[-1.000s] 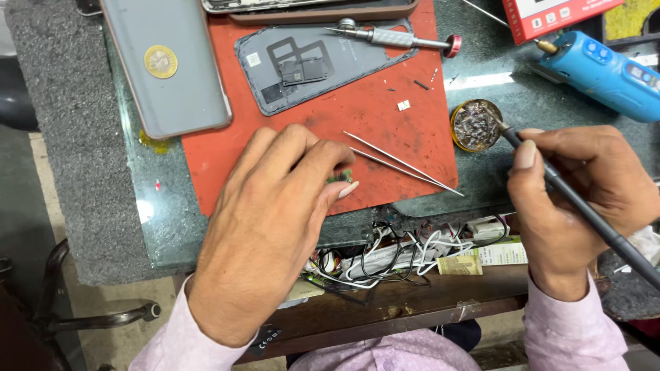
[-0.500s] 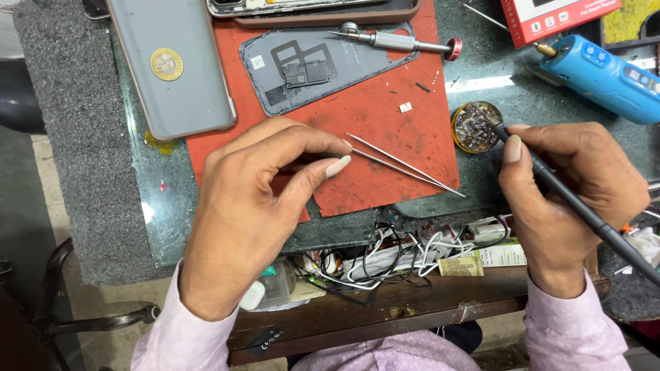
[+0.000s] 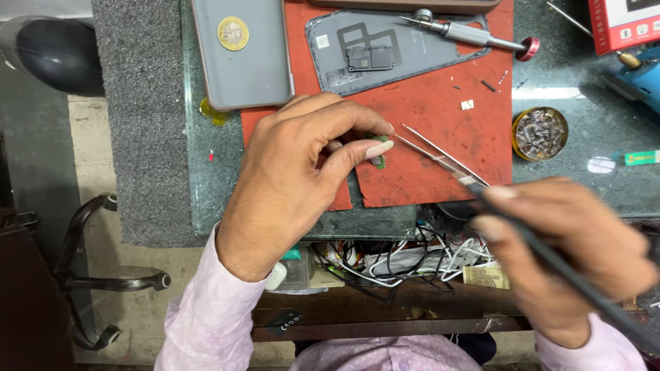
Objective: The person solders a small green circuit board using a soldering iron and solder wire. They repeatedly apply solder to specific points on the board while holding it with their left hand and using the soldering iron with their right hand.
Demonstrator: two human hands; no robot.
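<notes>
Hidden bits: my left hand (image 3: 302, 185) covers most of the small green circuit board (image 3: 377, 150) I'm pinching, so only its right edge peeks out past my fingertips. My right hand (image 3: 570, 254) is blurred, and the dark soldering iron (image 3: 550, 257) it grips runs off the lower right corner. The iron's tip sits by the ends of the tweezers (image 3: 440, 152); touching or not, I cannot tell.
Left edge: grey felt mat (image 3: 137, 137), a dark rounded shape cut off at top left, a chair base (image 3: 89, 275) on the pale floor below.
Surface: glass-topped bench (image 3: 591, 178) with a red work mat (image 3: 440, 130) on it. The board rests on that red mat, near its lower middle, just left of the tweezers.
Top of mat: grey phone (image 3: 247, 62) carrying a gold coin (image 3: 233, 33), then a phone back cover (image 3: 385, 55), then a screwdriver (image 3: 467, 32) with a red end cap.
Under the bench: tangled wires (image 3: 399, 261) on a wooden shelf, hard to sort out.
Right side: round tin of brass tip-cleaning wool (image 3: 540, 133), a small green-and-white label (image 3: 642, 158) on the glass, a red box (image 3: 625, 24) cut off at top right, a blue tool (image 3: 643, 79) half out of frame.
</notes>
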